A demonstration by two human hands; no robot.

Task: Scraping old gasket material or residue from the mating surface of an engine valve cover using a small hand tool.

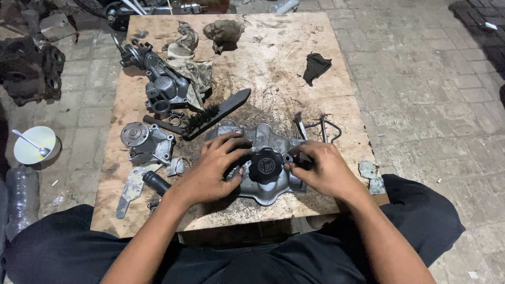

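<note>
Nearby, a white bowl (32,144) holds a spoon (31,142); both hands, left hand (210,168) and right hand (323,169), grip the metal cover (263,158) with curled fingers.

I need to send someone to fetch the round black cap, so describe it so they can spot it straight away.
On the wooden board set on the paved ground, find the grey cast-metal cover near its front edge, between the left hand and right hand. The black cap sits on top of that cover. It is the only round, black, ribbed piece there.
</note>
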